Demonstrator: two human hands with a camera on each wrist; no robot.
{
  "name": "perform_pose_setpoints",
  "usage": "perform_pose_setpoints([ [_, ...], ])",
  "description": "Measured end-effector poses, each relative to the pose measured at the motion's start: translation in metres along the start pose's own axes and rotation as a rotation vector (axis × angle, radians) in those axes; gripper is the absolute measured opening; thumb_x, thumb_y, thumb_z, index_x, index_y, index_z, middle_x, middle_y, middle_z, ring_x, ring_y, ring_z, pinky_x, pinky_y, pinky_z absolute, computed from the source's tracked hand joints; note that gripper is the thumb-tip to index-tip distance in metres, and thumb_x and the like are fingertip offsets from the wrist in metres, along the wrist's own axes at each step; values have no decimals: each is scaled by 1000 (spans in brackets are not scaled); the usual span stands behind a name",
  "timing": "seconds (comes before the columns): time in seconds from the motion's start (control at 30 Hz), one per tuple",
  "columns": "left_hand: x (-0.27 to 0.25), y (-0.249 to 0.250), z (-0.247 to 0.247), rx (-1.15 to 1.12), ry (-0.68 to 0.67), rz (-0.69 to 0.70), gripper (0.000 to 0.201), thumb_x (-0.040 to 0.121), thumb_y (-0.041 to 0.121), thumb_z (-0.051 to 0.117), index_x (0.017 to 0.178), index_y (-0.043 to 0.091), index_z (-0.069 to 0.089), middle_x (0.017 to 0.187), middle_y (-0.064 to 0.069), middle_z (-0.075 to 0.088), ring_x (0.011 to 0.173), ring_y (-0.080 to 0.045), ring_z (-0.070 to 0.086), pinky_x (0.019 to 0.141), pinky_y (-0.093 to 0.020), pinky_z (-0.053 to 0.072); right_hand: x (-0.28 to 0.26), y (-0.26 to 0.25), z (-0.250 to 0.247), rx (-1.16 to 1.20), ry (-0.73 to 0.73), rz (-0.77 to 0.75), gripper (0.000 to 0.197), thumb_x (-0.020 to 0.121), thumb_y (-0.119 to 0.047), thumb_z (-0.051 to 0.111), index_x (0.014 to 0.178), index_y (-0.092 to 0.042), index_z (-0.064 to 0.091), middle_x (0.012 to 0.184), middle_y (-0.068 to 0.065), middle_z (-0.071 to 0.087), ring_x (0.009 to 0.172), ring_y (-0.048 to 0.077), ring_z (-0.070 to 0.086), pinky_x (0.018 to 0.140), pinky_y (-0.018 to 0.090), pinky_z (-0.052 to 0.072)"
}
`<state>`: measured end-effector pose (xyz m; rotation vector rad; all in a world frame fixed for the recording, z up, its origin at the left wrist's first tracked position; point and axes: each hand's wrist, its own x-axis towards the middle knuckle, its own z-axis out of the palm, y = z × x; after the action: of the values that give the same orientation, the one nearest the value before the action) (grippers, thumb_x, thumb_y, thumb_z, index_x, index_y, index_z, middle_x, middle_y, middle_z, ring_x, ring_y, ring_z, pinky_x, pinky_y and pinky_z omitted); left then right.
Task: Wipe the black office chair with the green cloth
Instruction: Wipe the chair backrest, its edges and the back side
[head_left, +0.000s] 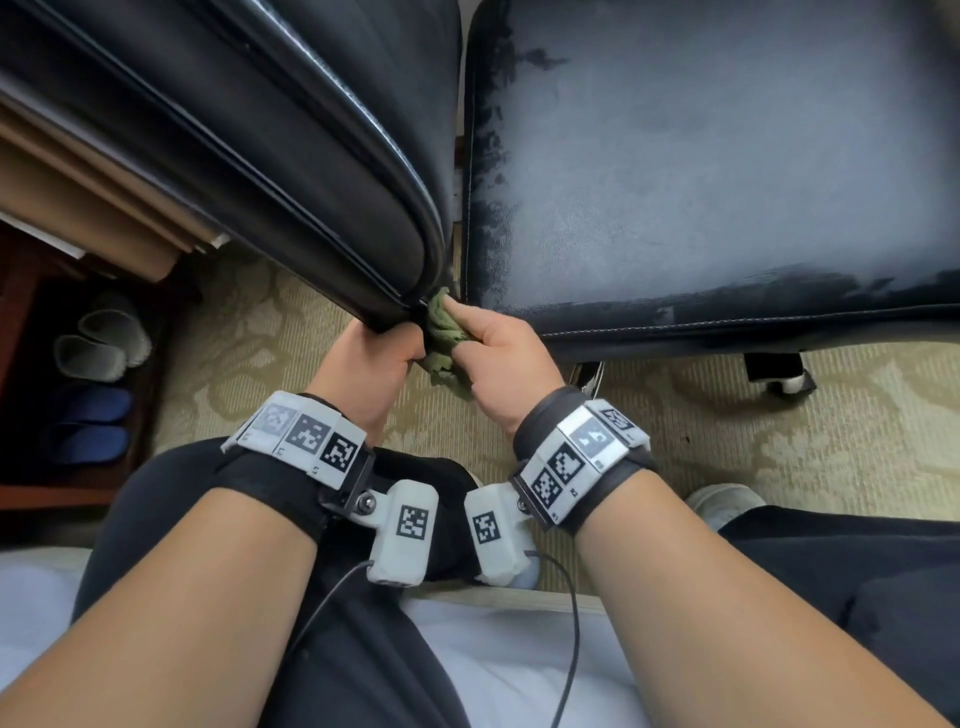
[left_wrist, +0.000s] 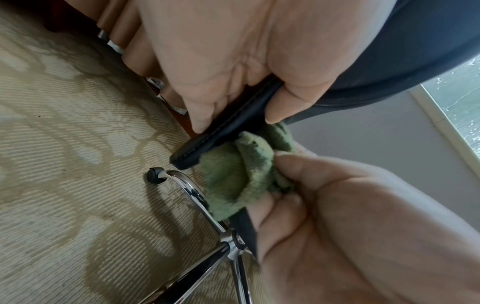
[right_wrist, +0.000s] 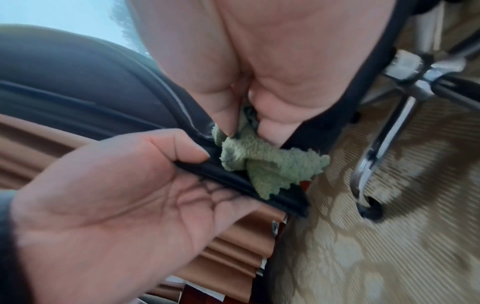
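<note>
The black office chair's backrest (head_left: 249, 156) fills the upper left of the head view, its worn seat (head_left: 727, 171) the upper right. My left hand (head_left: 374, 358) grips the backrest's lower corner (left_wrist: 226, 131), thumb on one face and fingers on the other. My right hand (head_left: 493, 358) pinches the bunched green cloth (head_left: 441, 338) and presses it against that corner, in the gap between backrest and seat. The cloth (left_wrist: 233, 181) touches the black edge in the left wrist view. In the right wrist view the cloth (right_wrist: 270, 164) hangs below my right fingertips (right_wrist: 223, 123).
Patterned beige carpet (head_left: 779, 441) lies underneath. The chair's chrome base (left_wrist: 197, 197) with a castor (left_wrist: 154, 174) stands below the seat. A dark wooden shelf at the left holds slippers (head_left: 93, 415). My knees in black trousers (head_left: 208, 499) are close to the chair.
</note>
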<state>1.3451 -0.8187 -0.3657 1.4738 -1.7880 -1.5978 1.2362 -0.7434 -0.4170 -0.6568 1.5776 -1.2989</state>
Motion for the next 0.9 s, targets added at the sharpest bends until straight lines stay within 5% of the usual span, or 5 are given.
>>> perform_pose_setpoints([
  [0.23,-2,5,-2,6,-47,23,10,65,17,59,58,23,60,68,5,53,82,-20,46,79,-47,35,-21,-29,-15,-414,-28,-347,74,86,3,45,150,-33,49,151,-10,54,138,12,50,117,27,37],
  [0.43,-5,7,3,-49,-55,49,24,68,7,52,52,24,60,61,7,52,68,-10,48,65,-31,39,-20,-20,-12,-357,4,-415,73,83,2,45,147,-33,54,152,-15,51,137,5,51,115,31,43],
  [0.6,-4,7,2,-54,-41,-5,23,67,8,52,52,23,63,61,9,54,69,-8,50,72,-33,40,-22,-23,-11,-839,-58,-390,72,85,2,48,150,-27,46,156,-12,44,130,19,56,98,39,54],
  [0.77,-3,7,1,-47,-19,9,8,66,5,55,69,0,61,75,-8,57,84,-22,52,79,-43,41,-19,-24,-17,-500,76,-277,55,86,-2,48,132,-26,66,130,-5,70,118,21,64,103,35,51],
  [0.9,-2,6,2,-45,-14,-4,25,72,-1,54,57,18,61,68,-1,54,78,-20,48,75,-40,38,-14,-26,-18,-204,195,-181,50,88,-12,51,129,-34,69,117,-14,74,111,9,67,102,30,52],
])
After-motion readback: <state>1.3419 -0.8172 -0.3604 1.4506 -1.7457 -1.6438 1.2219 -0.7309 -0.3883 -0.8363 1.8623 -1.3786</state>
